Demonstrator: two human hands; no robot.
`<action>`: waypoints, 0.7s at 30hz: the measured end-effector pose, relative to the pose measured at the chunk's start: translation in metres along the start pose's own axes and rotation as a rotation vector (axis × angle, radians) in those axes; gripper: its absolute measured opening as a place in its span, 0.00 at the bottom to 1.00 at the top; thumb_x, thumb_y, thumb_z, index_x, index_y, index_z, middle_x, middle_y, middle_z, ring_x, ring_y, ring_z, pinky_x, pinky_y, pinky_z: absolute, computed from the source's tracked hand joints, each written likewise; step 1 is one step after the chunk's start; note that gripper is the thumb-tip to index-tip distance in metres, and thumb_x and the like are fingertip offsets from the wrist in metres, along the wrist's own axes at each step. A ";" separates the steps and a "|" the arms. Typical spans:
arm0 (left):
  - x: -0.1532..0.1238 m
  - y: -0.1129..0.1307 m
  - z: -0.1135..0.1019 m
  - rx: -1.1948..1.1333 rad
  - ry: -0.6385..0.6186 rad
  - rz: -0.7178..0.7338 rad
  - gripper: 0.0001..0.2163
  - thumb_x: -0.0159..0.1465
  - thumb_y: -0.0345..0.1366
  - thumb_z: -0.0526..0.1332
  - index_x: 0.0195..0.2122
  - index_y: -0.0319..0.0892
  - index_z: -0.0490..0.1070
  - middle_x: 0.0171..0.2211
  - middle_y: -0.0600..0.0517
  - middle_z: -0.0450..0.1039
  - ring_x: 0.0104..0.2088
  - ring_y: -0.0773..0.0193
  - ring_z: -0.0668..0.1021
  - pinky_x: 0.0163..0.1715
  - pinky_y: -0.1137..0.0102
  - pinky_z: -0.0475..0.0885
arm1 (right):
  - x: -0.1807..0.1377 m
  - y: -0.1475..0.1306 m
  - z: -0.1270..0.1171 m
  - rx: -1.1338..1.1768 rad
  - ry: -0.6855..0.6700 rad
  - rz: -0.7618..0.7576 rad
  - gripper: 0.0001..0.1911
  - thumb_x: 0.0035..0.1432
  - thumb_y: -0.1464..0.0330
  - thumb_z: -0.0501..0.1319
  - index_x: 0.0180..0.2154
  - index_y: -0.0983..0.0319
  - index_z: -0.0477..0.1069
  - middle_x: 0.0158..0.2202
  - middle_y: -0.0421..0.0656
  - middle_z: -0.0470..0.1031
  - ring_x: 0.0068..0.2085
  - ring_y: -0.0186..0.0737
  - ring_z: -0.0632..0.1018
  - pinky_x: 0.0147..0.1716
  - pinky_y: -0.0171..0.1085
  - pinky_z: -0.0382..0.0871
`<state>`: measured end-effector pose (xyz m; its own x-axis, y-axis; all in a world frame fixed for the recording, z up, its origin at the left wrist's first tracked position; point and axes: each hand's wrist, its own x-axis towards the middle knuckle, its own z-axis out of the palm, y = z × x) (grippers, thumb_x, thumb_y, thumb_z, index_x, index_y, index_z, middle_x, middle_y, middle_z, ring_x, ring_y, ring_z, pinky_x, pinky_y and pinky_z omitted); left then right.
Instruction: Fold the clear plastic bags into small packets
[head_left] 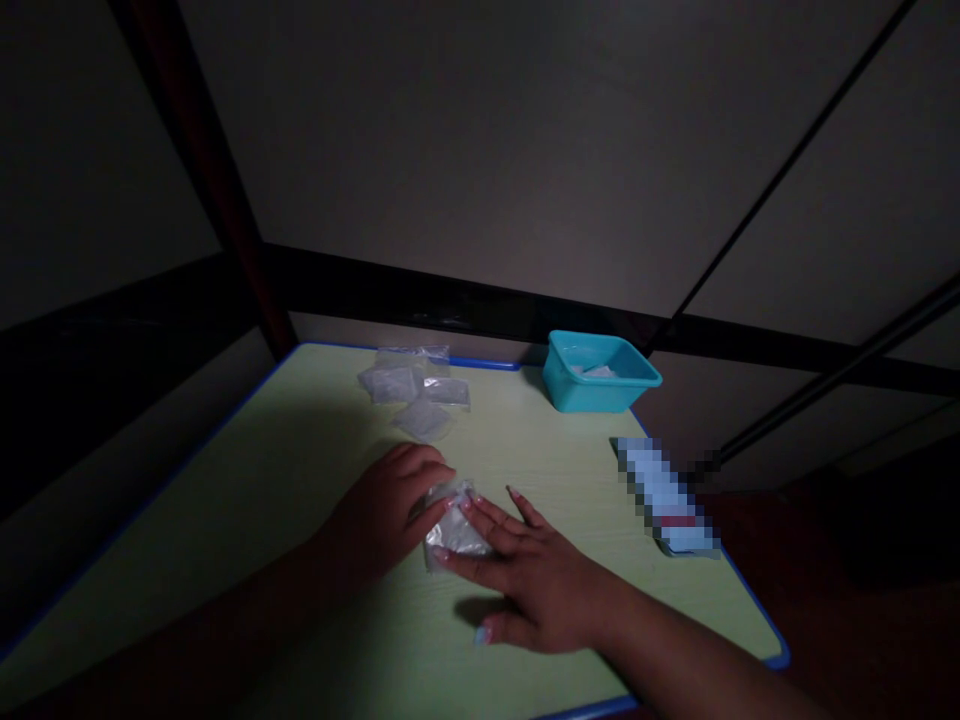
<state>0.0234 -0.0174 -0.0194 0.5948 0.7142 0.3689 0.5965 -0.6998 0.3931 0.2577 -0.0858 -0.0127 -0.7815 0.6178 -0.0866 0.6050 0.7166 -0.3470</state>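
A small clear plastic bag [452,524] lies on the pale green table [285,470] between my hands. My left hand [390,505] rests on the bag's left side, fingers curled over its edge. My right hand [529,575] lies flat with its fingers stretched out, fingertips pressing the bag's right side. The bag looks crumpled and partly hidden under both hands.
Several more clear plastic bags [416,390] lie in a loose pile at the far side of the table. A teal plastic tub [600,372] stands at the far right corner. A blurred-out flat object [666,497] lies near the right edge. The table has a blue rim.
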 end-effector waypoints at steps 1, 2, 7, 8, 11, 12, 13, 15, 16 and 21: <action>-0.003 -0.002 0.004 0.072 -0.025 0.047 0.17 0.63 0.40 0.55 0.51 0.41 0.71 0.52 0.44 0.71 0.54 0.52 0.70 0.54 0.58 0.62 | 0.000 0.000 0.000 0.001 0.003 0.002 0.35 0.62 0.47 0.50 0.66 0.49 0.45 0.69 0.49 0.30 0.68 0.52 0.40 0.61 0.61 0.30; -0.007 -0.004 0.009 0.140 -0.056 0.079 0.20 0.64 0.40 0.54 0.56 0.42 0.67 0.58 0.45 0.67 0.59 0.50 0.66 0.58 0.55 0.57 | 0.000 0.000 -0.001 -0.001 0.010 0.004 0.36 0.61 0.47 0.51 0.66 0.49 0.45 0.69 0.49 0.28 0.68 0.54 0.39 0.60 0.62 0.31; -0.018 -0.016 0.026 0.292 -0.227 0.104 0.25 0.67 0.38 0.47 0.66 0.46 0.51 0.66 0.49 0.54 0.66 0.56 0.55 0.62 0.54 0.46 | 0.000 -0.002 -0.009 -0.010 0.065 0.001 0.36 0.59 0.47 0.54 0.65 0.51 0.51 0.69 0.51 0.29 0.68 0.56 0.39 0.60 0.62 0.32; -0.018 -0.016 0.025 0.294 -0.239 0.102 0.24 0.67 0.37 0.47 0.66 0.46 0.50 0.66 0.49 0.54 0.66 0.56 0.55 0.63 0.54 0.45 | 0.001 -0.003 -0.012 -0.007 0.074 -0.013 0.36 0.59 0.47 0.54 0.65 0.53 0.52 0.69 0.52 0.32 0.68 0.55 0.40 0.61 0.61 0.31; -0.016 -0.016 0.020 0.285 -0.258 0.097 0.24 0.67 0.37 0.47 0.66 0.46 0.51 0.66 0.49 0.54 0.65 0.56 0.56 0.63 0.55 0.45 | 0.001 -0.005 -0.015 0.027 0.056 -0.078 0.39 0.61 0.49 0.53 0.67 0.58 0.44 0.68 0.51 0.42 0.68 0.47 0.45 0.63 0.54 0.26; -0.015 -0.016 0.019 0.282 -0.267 0.096 0.25 0.67 0.37 0.47 0.66 0.46 0.50 0.66 0.49 0.54 0.65 0.56 0.56 0.63 0.55 0.45 | 0.001 -0.006 -0.015 0.042 0.040 -0.095 0.41 0.61 0.50 0.53 0.67 0.59 0.40 0.68 0.50 0.43 0.68 0.45 0.46 0.63 0.53 0.24; -0.015 -0.016 0.017 0.280 -0.279 0.098 0.25 0.67 0.37 0.47 0.66 0.46 0.50 0.66 0.48 0.53 0.65 0.56 0.56 0.63 0.55 0.45 | 0.001 -0.006 -0.014 0.054 0.022 -0.104 0.42 0.61 0.51 0.53 0.68 0.59 0.36 0.68 0.49 0.43 0.68 0.44 0.46 0.63 0.52 0.23; -0.014 -0.017 0.015 0.276 -0.296 0.112 0.25 0.68 0.37 0.47 0.66 0.46 0.48 0.66 0.48 0.52 0.65 0.56 0.56 0.62 0.55 0.46 | 0.000 -0.007 -0.011 0.070 -0.010 -0.097 0.43 0.61 0.51 0.54 0.68 0.58 0.34 0.68 0.47 0.40 0.68 0.43 0.45 0.62 0.52 0.22; -0.013 -0.017 0.014 0.275 -0.304 0.122 0.25 0.68 0.38 0.47 0.66 0.46 0.48 0.66 0.48 0.52 0.65 0.56 0.56 0.62 0.54 0.46 | 0.000 -0.007 -0.010 0.077 -0.021 -0.087 0.43 0.61 0.51 0.54 0.68 0.57 0.33 0.69 0.47 0.39 0.68 0.44 0.44 0.62 0.53 0.21; -0.012 -0.017 0.009 0.277 -0.369 0.133 0.27 0.68 0.39 0.46 0.67 0.45 0.43 0.67 0.47 0.47 0.67 0.56 0.52 0.63 0.53 0.46 | -0.003 -0.007 -0.009 0.116 -0.053 -0.061 0.44 0.60 0.49 0.54 0.67 0.56 0.34 0.69 0.46 0.38 0.68 0.45 0.42 0.61 0.54 0.19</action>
<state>0.0112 -0.0144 -0.0384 0.7976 0.6004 0.0575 0.5933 -0.7982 0.1044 0.2574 -0.0902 -0.0018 -0.8251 0.5542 -0.1101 0.5369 0.7082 -0.4584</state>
